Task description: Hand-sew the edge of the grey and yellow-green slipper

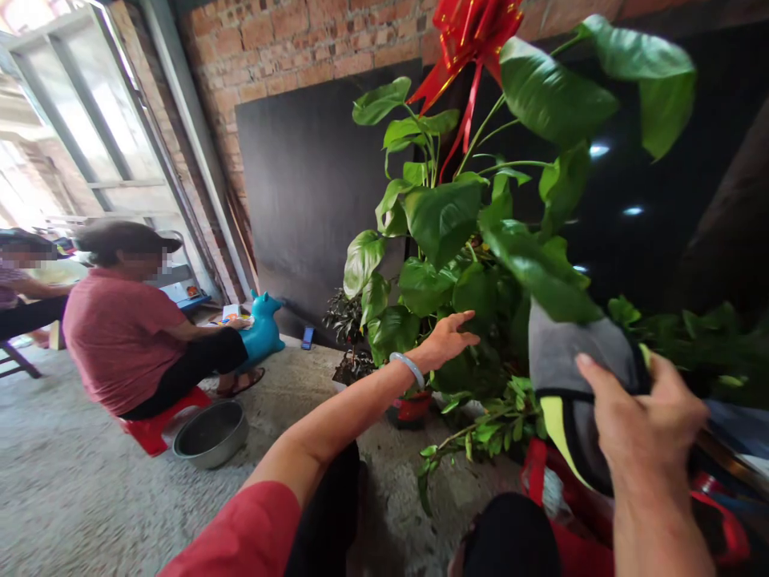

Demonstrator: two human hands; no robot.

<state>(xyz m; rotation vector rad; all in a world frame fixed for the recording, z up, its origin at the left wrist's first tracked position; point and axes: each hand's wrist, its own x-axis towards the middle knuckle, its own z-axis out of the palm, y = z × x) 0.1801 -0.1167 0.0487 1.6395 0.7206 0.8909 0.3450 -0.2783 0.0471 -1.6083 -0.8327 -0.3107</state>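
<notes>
My left hand (pixel 449 343), with a pale bangle at the wrist, reaches in front of the large-leaved potted plant (pixel 443 220). Its fingers are stretched out and hold nothing; whether they touch a leaf I cannot tell. On the right, my right hand (pixel 646 417) grips a grey padded cloth (pixel 577 357) with black and yellow-green edging, thumb on its face. The cloth is beside the leaves, and one broad leaf (pixel 544 268) hangs over its top. A red ribbon bow (pixel 474 48) tops the plant. The red pot (pixel 412 409) shows partly beneath the foliage.
A person in a pink shirt (pixel 120 336) sits on a red stool (pixel 159 425) at left, beside a grey basin (pixel 211 433) and a blue animal figure (pixel 263 328). Another person sits farther left. A phone (pixel 308 337) leans near the dark board (pixel 324 192). Red bags (pixel 534 473) lie below my right hand.
</notes>
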